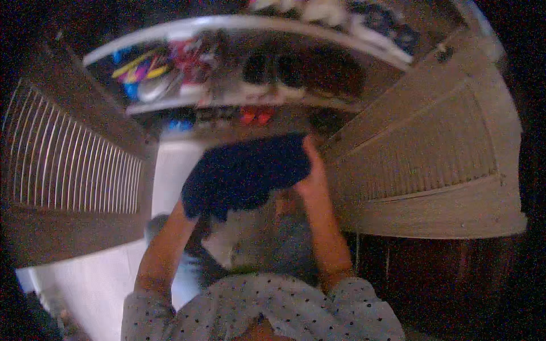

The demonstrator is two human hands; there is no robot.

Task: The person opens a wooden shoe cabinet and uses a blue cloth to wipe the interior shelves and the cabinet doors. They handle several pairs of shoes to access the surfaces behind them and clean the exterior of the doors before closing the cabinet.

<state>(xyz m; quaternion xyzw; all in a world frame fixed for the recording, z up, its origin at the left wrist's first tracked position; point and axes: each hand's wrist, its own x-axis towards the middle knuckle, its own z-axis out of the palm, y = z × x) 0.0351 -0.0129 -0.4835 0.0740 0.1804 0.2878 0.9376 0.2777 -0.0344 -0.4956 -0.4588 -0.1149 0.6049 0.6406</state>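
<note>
A dark navy folded cloth [250, 173] is stretched between my two hands, in front of the shelves. My right hand [311, 173] grips its right edge, the thumb side lying along the border. At the lower left end of the cloth, my left hand [183, 210] holds on, its fingers mostly hidden behind the fabric. The bottom edge of the cloth hangs uneven. Blur and low light hide what kind of cloth item it is.
An open cabinet with curved white-edged shelves [227, 24] stands ahead, holding several shoes. Red shoes [256, 115] and a blue pair [180, 124] sit low down. Slatted doors stand open at the left [74, 159] and right [426, 148]. Pale floor [96, 281] shows at lower left.
</note>
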